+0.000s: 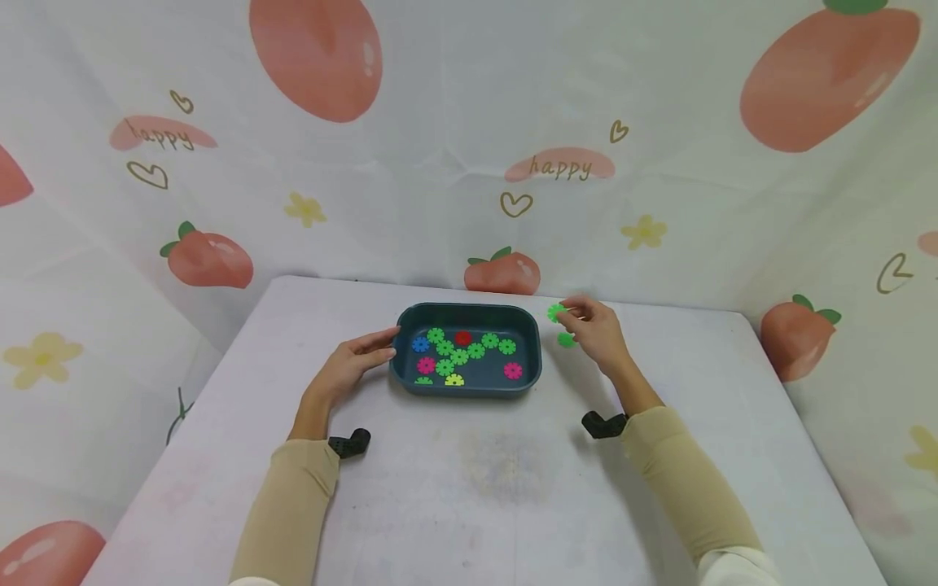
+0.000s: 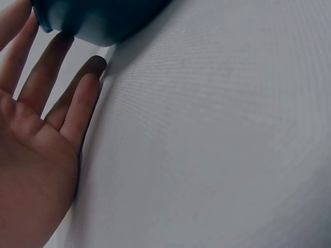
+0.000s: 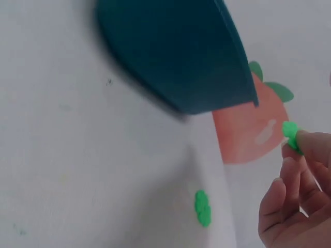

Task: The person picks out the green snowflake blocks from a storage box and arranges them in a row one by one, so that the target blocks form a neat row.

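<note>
A dark teal basin point(image 1: 469, 391) sits on the table with several notched plastic snowflake discs in it, mostly green, plus pink, red, blue and yellow ones. At its left end my left hand point(image 1: 349, 364) touches the rim and side; in the left wrist view its fingers point(image 2: 83, 106) are extended against the basin's wall point(image 2: 103, 23). To the right of the basin, my right hand point(image 1: 597, 332) pinches a green snowflake disc point(image 1: 554, 312) between thumb and fingertips, raised above the table. Below that hand another green snowflake disc point(image 1: 567, 339) lies on the table.
The white table point(image 1: 440, 488) reaches back to a fruit-patterned cloth point(image 1: 440, 179) hanging behind it. A black wrist-camera mount point(image 1: 352, 443) juts from the left wrist, and a similar mount point(image 1: 602, 425) from the right.
</note>
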`<state>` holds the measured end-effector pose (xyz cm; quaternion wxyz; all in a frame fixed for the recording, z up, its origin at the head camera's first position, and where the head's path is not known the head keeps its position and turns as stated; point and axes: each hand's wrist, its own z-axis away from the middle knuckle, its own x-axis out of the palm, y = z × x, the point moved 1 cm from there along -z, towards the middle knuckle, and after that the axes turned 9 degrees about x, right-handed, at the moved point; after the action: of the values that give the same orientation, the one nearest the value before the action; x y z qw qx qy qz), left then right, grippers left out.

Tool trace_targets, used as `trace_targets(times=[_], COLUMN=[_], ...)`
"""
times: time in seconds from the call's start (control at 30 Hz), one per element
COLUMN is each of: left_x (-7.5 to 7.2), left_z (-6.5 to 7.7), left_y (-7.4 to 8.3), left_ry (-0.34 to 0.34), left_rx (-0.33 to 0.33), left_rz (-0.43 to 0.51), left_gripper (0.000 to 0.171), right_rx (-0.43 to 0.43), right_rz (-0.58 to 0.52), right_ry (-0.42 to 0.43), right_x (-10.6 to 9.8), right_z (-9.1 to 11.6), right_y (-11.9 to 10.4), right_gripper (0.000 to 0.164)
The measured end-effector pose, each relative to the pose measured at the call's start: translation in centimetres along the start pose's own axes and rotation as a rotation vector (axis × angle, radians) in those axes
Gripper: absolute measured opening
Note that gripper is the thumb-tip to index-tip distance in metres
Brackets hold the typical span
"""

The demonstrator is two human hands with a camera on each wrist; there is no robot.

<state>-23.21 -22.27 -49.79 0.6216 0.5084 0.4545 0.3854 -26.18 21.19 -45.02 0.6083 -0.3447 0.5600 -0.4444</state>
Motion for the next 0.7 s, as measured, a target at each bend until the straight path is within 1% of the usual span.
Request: trace_targets(times=[0.23,0.33,0.5,0.7], left_x=[0.2,0.3,0.3,0.3], left_z=[0.0,0.1,0.2,0.0], left_y=[-0.2,-0.2,0.0,0.0], left_ry=[0.004,0.004,0.005,0.015], left_rx=[0.001,-0.002,0.001,0.005], left_rz=[0.004,0.005,0.007,0.010], left_gripper=[0.063,0.063,0.062,0.061], right_rx=[0.037,0.056,0.073,0.027], right_rz=[0.023,0.050,0.146,0.327], right_ry=[0.015,0.029,0.051,0.087], right_x=[-1.0,-1.4,-2.0,-2.7], right_z=[-0.2,-0.3,-0.3,-0.2], right_y=[1.4,1.9,2.5,3.0], right_gripper=[0.034,0.032,0.033,0.031])
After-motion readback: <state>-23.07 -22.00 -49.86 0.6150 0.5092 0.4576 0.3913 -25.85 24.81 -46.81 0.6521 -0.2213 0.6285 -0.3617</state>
